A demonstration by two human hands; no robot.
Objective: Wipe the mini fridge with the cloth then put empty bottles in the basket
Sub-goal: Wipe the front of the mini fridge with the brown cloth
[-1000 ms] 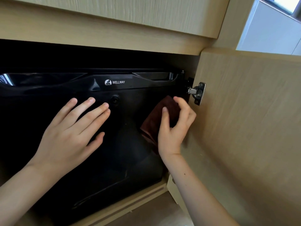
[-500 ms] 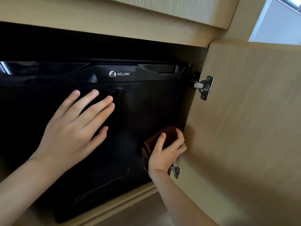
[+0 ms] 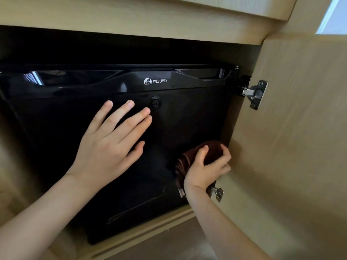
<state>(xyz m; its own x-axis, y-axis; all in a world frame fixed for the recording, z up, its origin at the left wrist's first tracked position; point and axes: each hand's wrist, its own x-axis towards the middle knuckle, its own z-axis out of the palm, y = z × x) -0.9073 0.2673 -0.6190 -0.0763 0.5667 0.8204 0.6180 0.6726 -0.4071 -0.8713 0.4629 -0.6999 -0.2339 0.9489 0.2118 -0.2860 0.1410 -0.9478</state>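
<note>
The black mini fridge (image 3: 187, 124) sits inside a pale wooden cabinet, and the cabinet door (image 3: 293, 147) stands swung open on the right. The left hand (image 3: 107, 149) lies flat on the fridge front, fingers straight and slightly spread. Their tips stop just left of the small round lock (image 3: 155, 104) below the white logo (image 3: 155, 81). That hand has stayed put over the last second, with the same flat press in the same spot beside the lock.

The right hand (image 3: 204, 173) is the one that has moved. A second ago it held the brown cloth (image 3: 213, 150) high on the right edge of the fridge, level with the upper hinge (image 3: 256, 93). Half a second ago it had already dropped to the lower right part of the door. Now it is in much the same low place, against the right edge of the fridge front, just above the lower hinge (image 3: 216, 193). Its fingers and thumb are curled round the bunched cloth, pressing it to the black surface. Folds of the cloth stick out to the left of the thumb, and a corner hangs down past the wrist.

The view itself has shifted a little, so the fridge sits further right in the picture and more of the wooden ledge (image 3: 150, 231) under it shows.
</note>
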